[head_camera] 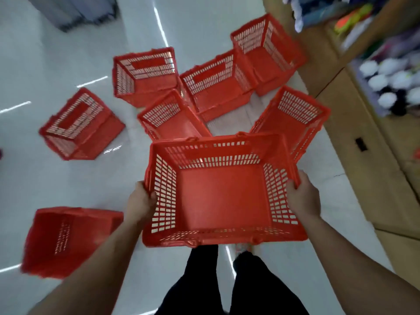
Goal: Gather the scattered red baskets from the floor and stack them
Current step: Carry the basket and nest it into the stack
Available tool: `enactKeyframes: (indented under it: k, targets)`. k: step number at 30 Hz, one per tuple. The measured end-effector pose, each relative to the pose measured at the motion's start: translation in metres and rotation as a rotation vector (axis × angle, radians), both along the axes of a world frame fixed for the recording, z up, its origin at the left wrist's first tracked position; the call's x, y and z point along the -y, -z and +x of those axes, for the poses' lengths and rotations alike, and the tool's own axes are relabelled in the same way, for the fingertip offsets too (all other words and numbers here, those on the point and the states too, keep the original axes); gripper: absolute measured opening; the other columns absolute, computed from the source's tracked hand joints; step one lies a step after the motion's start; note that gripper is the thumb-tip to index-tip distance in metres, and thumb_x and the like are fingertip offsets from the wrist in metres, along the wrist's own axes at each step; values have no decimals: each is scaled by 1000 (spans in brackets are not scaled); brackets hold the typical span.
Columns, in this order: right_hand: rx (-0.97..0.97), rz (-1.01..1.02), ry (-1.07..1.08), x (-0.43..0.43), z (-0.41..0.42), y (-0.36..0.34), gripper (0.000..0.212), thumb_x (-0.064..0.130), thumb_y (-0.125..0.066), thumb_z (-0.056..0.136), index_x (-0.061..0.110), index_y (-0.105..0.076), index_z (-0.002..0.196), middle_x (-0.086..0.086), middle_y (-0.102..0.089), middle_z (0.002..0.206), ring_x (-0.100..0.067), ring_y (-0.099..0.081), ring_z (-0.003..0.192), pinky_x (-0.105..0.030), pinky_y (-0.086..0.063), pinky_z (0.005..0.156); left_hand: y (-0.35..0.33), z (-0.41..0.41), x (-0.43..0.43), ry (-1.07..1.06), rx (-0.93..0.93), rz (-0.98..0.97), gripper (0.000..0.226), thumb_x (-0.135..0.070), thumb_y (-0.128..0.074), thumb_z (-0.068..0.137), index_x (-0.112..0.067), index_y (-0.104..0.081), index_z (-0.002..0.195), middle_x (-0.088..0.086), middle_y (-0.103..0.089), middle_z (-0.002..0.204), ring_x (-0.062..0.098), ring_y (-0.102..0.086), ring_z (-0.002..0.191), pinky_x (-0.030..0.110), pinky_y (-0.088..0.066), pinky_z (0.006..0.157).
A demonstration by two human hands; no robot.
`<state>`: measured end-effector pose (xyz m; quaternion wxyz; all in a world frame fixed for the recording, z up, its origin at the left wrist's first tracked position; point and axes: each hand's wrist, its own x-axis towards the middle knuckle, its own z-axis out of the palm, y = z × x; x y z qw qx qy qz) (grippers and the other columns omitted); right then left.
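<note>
Head view, hands (141, 202) seemingly gripping basket (223, 198)

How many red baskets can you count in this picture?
8. One basket held by left hand and right hand; one lower left; one mid-left; five clustered ahead. More may be out of view.

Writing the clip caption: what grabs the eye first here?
A large red slotted plastic basket fills the centre, gripped at its side rims by the left hand and right hand. Seven similar red baskets lie scattered on the glossy white floor beyond and left of it.
</note>
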<state>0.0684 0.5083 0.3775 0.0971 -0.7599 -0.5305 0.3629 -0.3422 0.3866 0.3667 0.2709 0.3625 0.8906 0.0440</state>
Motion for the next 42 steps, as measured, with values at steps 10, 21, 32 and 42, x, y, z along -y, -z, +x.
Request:
enactKeyframes:
  k: [10, 21, 32, 42]
  targets:
    - [-96, 173, -511, 46, -160, -116, 40, 25, -53, 92, 15, -59, 131, -19, -71, 110, -42, -65, 101, -43, -50, 83, -137, -35, 250, -605, -128, 249, 36, -23, -62, 88, -11, -51, 119, 17, -67, 107, 39, -64, 94, 41, -45, 75]
    - [-115, 199, -934, 211, -403, -158, 44, 29, -53, 92, 23, -57, 136, -15, -70, 116, -39, -64, 107, -43, -50, 90, -157, -126, 506, -996, -199, 286, 38, -28, -62, 87, -13, -52, 120, 9, -70, 104, 29, -67, 84, 40, -53, 71]
    - [-59, 131, -943, 311, -530, -131, 34, 21, -51, 91, 16, -60, 123, -13, -69, 109, -36, -64, 98, -39, -48, 82, -138, -273, 601, -988, -140, 182, 42, -39, -59, 90, -16, -49, 123, 5, -70, 103, 20, -67, 74, 41, -59, 71]
    - [2, -109, -794, 317, -609, -54, 38, 20, -52, 93, 13, -53, 130, -14, -67, 118, -38, -63, 106, -47, -51, 92, -96, -410, 560, -845, -43, 15, 43, -30, -56, 90, -11, -51, 128, 11, -69, 112, 30, -67, 92, 41, -54, 78]
